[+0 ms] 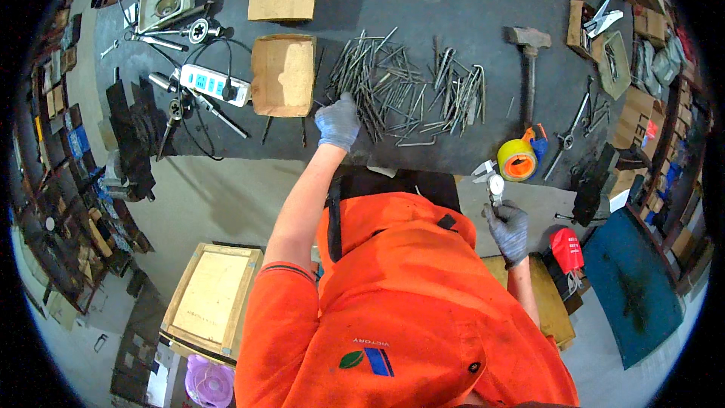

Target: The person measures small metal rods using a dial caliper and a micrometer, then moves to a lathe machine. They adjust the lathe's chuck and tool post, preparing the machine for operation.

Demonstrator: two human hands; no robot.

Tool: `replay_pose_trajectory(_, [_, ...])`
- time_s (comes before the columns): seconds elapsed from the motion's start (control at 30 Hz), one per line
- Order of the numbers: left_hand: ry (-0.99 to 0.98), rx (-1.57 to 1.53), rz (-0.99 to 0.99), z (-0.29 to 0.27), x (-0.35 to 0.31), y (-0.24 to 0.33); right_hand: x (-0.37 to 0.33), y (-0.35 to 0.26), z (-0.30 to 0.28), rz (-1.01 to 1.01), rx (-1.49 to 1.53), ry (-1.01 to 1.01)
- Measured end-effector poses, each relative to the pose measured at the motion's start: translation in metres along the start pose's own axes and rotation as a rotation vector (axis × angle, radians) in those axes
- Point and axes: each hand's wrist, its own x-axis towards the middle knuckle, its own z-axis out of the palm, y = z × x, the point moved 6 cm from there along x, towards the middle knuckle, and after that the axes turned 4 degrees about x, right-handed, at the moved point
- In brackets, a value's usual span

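At table [453,19] edge, two hands [338,124] [509,234], one caliper [496,187]

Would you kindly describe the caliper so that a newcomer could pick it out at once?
On the dark table, find the yellow tape roll at the near edge, toward the right. Slightly left and nearer the person, the right hand holds the caliper. Its round white dial sets it apart from the tape roll.
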Motion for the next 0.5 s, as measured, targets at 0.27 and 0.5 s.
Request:
replay_pose_trajectory(0.27, [0.004,-0.242,-0.082,-0.009,0.005,-0.009,-0.003,-0.002,-0.003,0.008,0.004,0.026])
replay_pose_trajectory(0.5, [-0.148,-0.851,-0.131,-0.009,-0.02,-0.015,-0.006,0.007,0.002,0.031,0.032,0.046])
